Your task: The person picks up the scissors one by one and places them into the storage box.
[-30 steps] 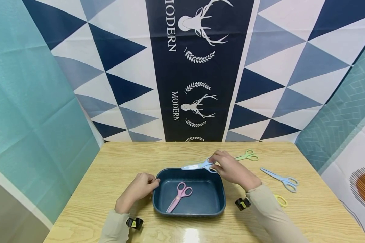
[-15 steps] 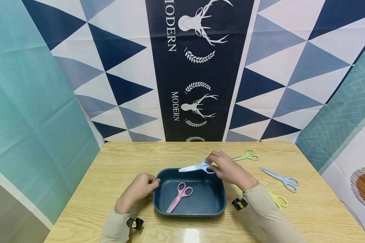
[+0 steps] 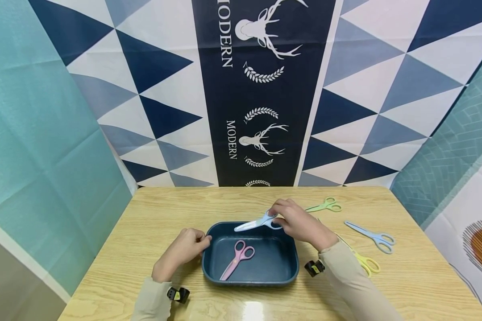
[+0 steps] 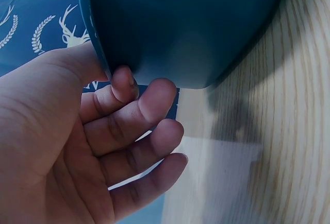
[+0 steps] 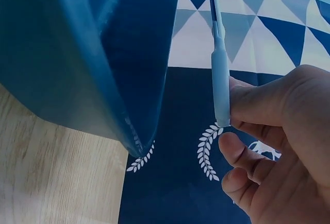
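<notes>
My right hand (image 3: 299, 223) pinches a pair of light blue scissors (image 3: 255, 224) by the handle loops, its blades pointing left over the far part of a dark blue plastic bin (image 3: 273, 284). In the right wrist view the scissors (image 5: 220, 80) appear edge-on, above the bin's rim, between thumb and fingers. Pink scissors (image 3: 235, 264) lie inside the bin on its left side. My left hand (image 3: 186, 249) grips the bin's left rim; in the left wrist view the thumb passes over the rim and the fingers (image 4: 157, 100) curl against the outer wall.
To the right on the wooden table (image 3: 164, 205) lie green scissors (image 3: 327, 204), a second pair of light blue scissors (image 3: 371, 236) and yellow scissors (image 3: 367, 264), partly behind the right sleeve. A patterned cloth wall (image 3: 164, 111) stands behind the table.
The right hand has shifted slightly left with the light blue scissors, bringing them further over the bin. More of the yellow scissors shows. The left hand and the bin have stayed put.
</notes>
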{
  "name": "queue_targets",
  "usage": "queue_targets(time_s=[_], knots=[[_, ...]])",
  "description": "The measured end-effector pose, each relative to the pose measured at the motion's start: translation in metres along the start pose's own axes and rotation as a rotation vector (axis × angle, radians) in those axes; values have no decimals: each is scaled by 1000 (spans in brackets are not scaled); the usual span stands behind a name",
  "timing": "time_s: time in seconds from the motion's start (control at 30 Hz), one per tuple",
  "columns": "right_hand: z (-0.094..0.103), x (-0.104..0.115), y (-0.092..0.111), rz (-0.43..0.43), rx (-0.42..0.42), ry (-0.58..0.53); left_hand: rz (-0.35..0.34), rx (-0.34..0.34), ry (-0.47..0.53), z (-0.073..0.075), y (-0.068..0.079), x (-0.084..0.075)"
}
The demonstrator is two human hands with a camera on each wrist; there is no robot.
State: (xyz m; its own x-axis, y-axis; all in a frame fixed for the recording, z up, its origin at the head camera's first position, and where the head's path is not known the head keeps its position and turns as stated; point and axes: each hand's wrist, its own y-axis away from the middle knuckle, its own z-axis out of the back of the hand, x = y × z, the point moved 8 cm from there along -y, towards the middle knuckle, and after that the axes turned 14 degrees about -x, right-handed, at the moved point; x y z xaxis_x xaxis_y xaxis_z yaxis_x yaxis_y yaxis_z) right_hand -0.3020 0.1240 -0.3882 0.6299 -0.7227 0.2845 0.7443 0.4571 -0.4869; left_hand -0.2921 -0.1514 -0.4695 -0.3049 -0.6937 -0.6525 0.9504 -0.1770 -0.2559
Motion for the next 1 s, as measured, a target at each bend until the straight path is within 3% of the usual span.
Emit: queue_targets(time_s=[1.0], knots=[[-13, 14, -7, 69, 44, -31, -14, -4, 9, 2, -1, -1]])
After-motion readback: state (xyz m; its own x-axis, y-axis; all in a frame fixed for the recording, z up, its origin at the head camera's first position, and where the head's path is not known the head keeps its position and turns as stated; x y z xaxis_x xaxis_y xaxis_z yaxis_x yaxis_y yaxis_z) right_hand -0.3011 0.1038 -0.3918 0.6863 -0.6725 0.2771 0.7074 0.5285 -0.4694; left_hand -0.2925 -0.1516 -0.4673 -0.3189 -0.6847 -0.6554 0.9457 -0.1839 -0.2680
